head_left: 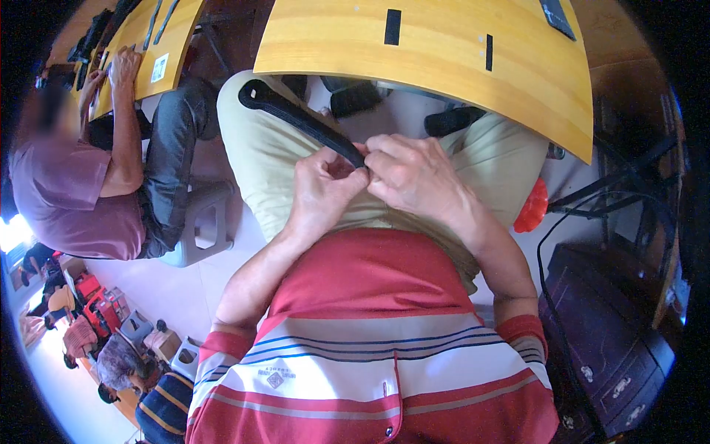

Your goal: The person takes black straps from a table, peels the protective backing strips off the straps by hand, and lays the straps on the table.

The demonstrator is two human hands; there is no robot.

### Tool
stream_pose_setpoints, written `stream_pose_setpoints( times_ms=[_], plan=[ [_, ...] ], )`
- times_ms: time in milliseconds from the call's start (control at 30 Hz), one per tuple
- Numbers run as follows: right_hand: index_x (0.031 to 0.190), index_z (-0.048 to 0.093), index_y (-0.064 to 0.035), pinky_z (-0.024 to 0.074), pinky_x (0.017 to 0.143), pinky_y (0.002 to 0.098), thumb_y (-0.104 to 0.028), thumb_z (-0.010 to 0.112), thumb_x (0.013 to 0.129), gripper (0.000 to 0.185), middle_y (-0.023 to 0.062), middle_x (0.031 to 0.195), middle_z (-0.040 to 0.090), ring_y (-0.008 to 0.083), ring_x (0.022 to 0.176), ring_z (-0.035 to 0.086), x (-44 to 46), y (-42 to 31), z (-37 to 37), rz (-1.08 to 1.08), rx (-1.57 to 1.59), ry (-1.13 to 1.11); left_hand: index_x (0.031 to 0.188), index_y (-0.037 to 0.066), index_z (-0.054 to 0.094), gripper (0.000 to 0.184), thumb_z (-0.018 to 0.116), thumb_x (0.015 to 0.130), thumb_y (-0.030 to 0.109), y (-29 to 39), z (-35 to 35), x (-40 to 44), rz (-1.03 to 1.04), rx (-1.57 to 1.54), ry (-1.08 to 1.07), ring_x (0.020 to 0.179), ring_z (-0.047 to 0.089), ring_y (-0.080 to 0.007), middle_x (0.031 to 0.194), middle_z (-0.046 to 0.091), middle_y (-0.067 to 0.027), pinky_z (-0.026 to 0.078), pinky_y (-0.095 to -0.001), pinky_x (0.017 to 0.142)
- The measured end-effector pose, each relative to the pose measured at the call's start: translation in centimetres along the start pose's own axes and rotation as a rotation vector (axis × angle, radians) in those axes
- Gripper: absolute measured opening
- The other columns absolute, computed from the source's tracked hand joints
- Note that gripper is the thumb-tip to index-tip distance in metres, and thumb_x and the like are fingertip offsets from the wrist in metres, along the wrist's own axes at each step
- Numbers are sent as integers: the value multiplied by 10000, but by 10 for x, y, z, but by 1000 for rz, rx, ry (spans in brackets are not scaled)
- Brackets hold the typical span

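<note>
A long black strap (303, 123) with a ribbed, fabric-like look slants over my lap. Its far end forms a rounded loop with a small opening, lying above my left thigh. My left hand (323, 191) pinches the near end between thumb and fingers. Close against it, my right hand (409, 172) has its fingers bent and pressed together at that same end. Whatever small part sits between the right fingertips is hidden by the fingers.
A wooden table (444, 55) stands ahead, with two black strips (393, 27) and a dark flat object (557, 18) on it. At left another person (81, 185) works at a second table. A red object (531, 205), dark cable and drawers are at right.
</note>
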State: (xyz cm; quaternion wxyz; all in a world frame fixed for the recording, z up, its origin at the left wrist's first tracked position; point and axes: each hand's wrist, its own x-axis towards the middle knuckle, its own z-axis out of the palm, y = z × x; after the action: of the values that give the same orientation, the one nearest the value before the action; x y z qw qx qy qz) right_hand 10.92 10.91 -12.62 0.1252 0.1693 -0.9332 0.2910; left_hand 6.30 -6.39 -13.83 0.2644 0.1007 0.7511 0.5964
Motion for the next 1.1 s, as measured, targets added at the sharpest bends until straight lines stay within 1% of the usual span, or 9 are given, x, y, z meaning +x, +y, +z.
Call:
stream_pose_setpoints(
  times_ms=[233, 267, 400, 500, 633, 767, 800, 933, 1100],
  plan=[
    [740, 617, -49, 555, 536, 347, -167, 601, 804, 135, 96, 729, 625, 231, 671, 670, -4, -2, 4, -194, -194, -177, 929, -27, 659, 153, 627, 785, 15, 0, -12, -8, 25, 74, -114, 642, 481, -22, 708, 574, 48, 391, -213, 537],
    [756, 616, -67, 553, 551, 340, -161, 605, 801, 105, 81, 755, 616, 225, 685, 663, -1, -7, -1, -192, -181, -175, 942, -32, 643, 145, 614, 806, 9, 9, -16, -11, -16, 132, -136, 686, 511, -25, 746, 590, 39, 422, -206, 591],
    [798, 572, -45, 518, 575, 354, -55, 661, 733, 110, 87, 843, 593, 253, 678, 629, 2, -10, -3, -119, 47, 32, 1039, -38, 620, 200, 589, 843, -10, 15, -23, -12, -8, -163, -134, 792, 569, -44, 868, 627, 17, 461, -202, 721],
    [843, 584, -54, 525, 542, 376, -98, 637, 789, 88, 70, 815, 562, 267, 677, 626, -1, -18, 8, -32, 179, 228, 1051, -39, 622, 214, 592, 841, -13, 16, -21, -17, 20, -250, -99, 792, 569, -44, 880, 631, 15, 463, -206, 711],
    [923, 560, -46, 517, 536, 398, -54, 634, 791, 152, 108, 856, 553, 286, 661, 623, -8, -14, 23, -54, 230, 299, 1055, -43, 622, 221, 589, 837, -19, 16, -19, -20, -6, -284, -100, 809, 571, -46, 879, 633, 12, 468, -211, 725],
    [916, 527, -39, 524, 512, 396, -97, 575, 844, 104, 114, 818, 531, 300, 630, 620, -11, -9, 17, -166, 241, 82, 1018, -39, 631, 201, 591, 822, -33, 16, -29, -24, -30, -160, -222, 811, 581, -59, 878, 636, 3, 467, -217, 725],
    [900, 553, -24, 537, 562, 362, -50, 585, 793, 115, 104, 859, 550, 271, 672, 636, -13, -12, 11, -169, 159, -53, 1001, -31, 635, 194, 594, 811, -38, 17, -31, -25, -29, -175, -254, 797, 581, -64, 877, 639, 0, 461, -217, 708],
    [762, 519, -21, 530, 544, 335, -120, 583, 766, 118, 95, 761, 462, 216, 611, 606, -7, -27, -2, -372, -21, -85, 1001, -47, 637, 181, 582, 829, -43, 12, -47, -29, -81, -46, -399, 809, 548, -44, 850, 609, 25, 456, -215, 701],
    [722, 515, -51, 509, 504, 296, -142, 575, 764, 118, 62, 708, 427, 171, 582, 587, -4, -37, -8, -462, -116, -62, 976, -50, 642, 165, 561, 832, -38, 24, -57, -31, -100, 31, -514, 724, 492, -28, 795, 560, 53, 402, -213, 593]
  ],
)
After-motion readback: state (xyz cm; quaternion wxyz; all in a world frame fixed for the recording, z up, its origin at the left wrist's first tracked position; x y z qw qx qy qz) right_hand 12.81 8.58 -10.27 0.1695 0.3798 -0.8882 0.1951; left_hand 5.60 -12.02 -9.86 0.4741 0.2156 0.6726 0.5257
